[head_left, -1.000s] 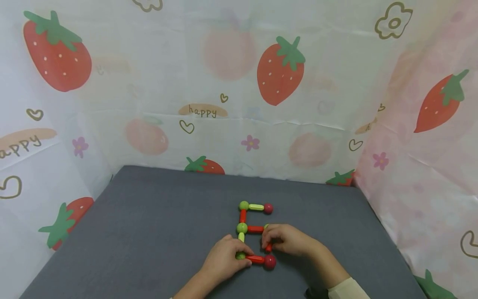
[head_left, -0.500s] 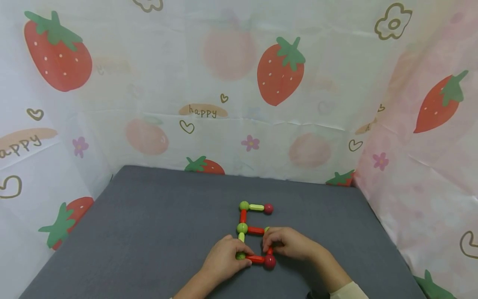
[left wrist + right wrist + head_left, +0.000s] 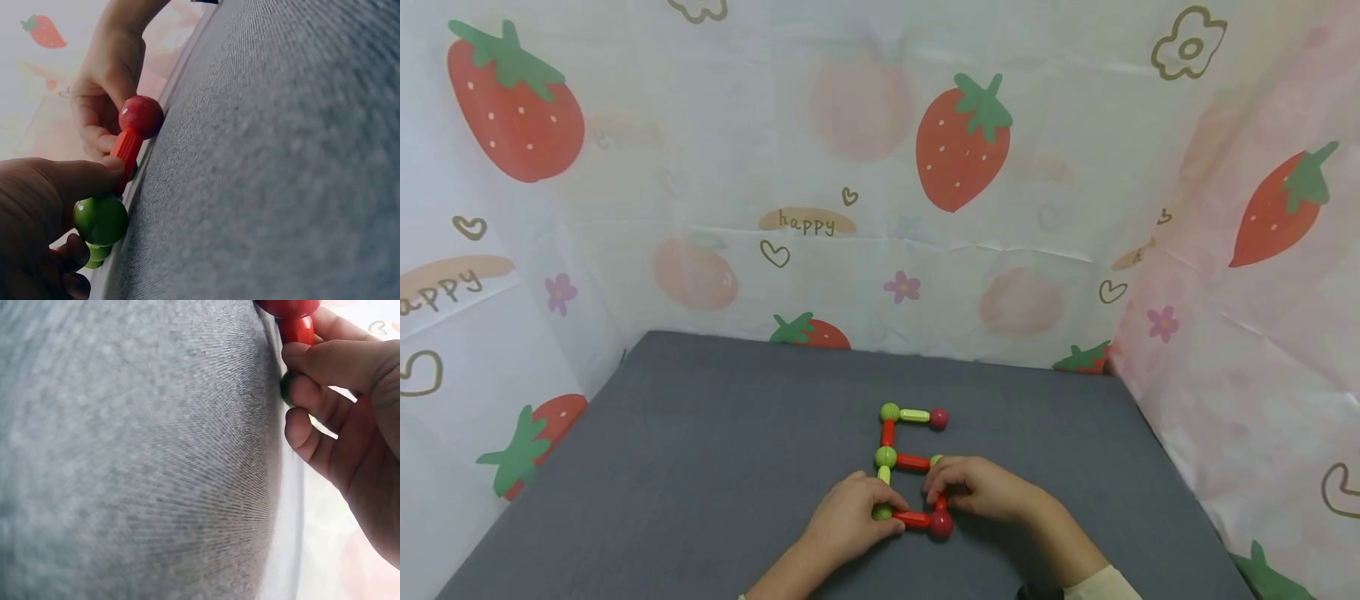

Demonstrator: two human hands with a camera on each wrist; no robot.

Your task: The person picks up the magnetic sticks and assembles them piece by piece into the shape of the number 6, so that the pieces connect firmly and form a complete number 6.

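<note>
A figure of magnetic rods and balls lies on the grey table, shaped like a 6 opening at the right. My left hand (image 3: 853, 515) pinches the left end of the lower red magnetic rod (image 3: 914, 519), beside the near green ball (image 3: 100, 220). My right hand (image 3: 981, 486) pinches another red magnetic rod (image 3: 297, 331), which meets the dark red ball (image 3: 941, 524) at the near right corner. Behind its fingers, a green ball (image 3: 936, 459) at the end of the middle red rod (image 3: 913, 461) is mostly covered.
Farther back, a green ball (image 3: 890, 413), a yellow-green rod (image 3: 914, 415) and a dark red ball (image 3: 938, 418) form the figure's top. The grey table (image 3: 737, 433) is enclosed by a strawberry-print cloth (image 3: 715, 167) at the back and sides.
My right hand has moved slightly toward me, bringing its red rod to the near dark red ball. The left hand stays in place.
</note>
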